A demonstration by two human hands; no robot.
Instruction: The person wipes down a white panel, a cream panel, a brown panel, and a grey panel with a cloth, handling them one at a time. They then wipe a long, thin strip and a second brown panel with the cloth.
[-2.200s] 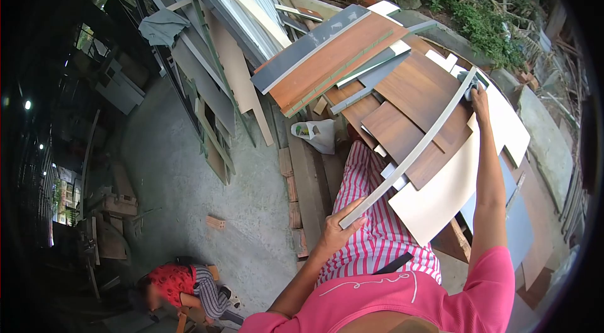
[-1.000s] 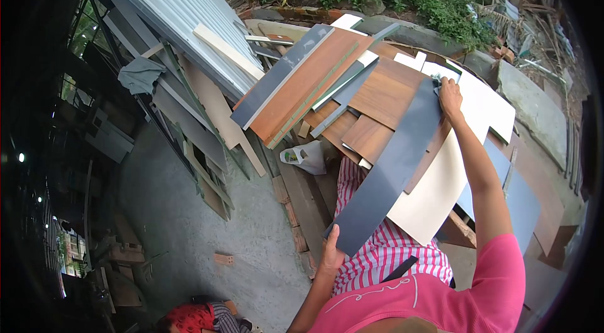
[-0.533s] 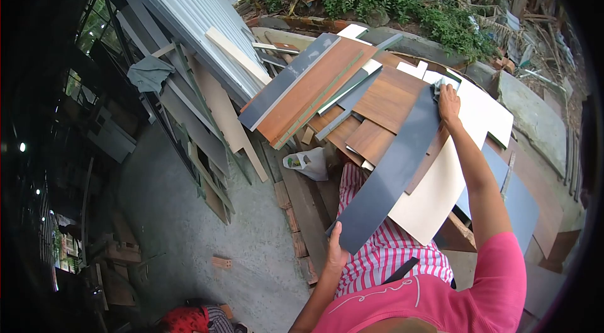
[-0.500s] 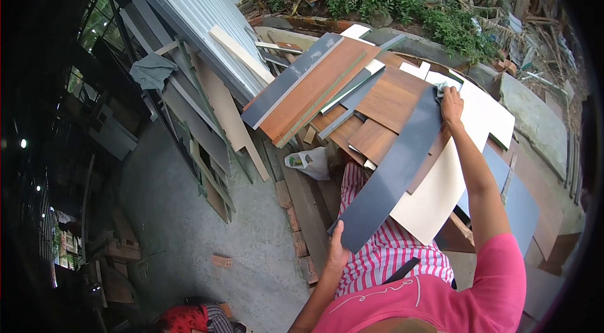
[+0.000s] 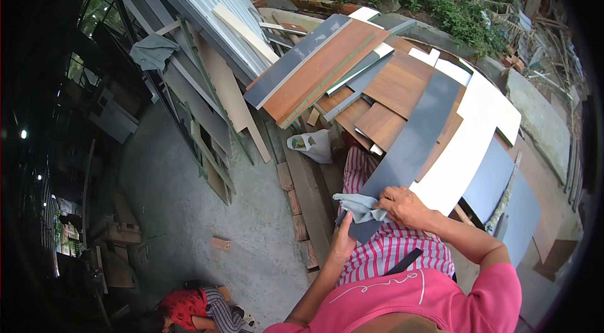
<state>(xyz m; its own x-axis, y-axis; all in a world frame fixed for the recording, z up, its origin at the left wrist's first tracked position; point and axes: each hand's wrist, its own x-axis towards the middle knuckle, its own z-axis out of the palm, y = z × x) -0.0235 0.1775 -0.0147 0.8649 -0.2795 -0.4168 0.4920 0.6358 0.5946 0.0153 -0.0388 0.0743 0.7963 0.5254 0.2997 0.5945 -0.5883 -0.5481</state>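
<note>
A long dark grey board (image 5: 412, 135) slants from the pile down to my lap. My left hand (image 5: 343, 238) grips its near end from the left side. A crumpled grey-blue cloth (image 5: 360, 206) lies over the board near this end, pinched in my right hand (image 5: 402, 206). The cloth also reaches the fingertips of my left hand. Brown wood-grain panels (image 5: 399, 84) lie left of the board, and a large white panel (image 5: 472, 138) lies to its right.
Stacked boards (image 5: 321, 69) are beyond my lap. A white plastic bag (image 5: 313, 145) sits on the left by bricks (image 5: 294, 198). More boards lean against a rack (image 5: 207, 94). Another person (image 5: 198, 308) is low at the bottom left. Blue-grey panels (image 5: 497, 176) lie right.
My right hand has come down the board with the cloth, from its far end to the near end beside my left hand. The view has shifted slightly.
</note>
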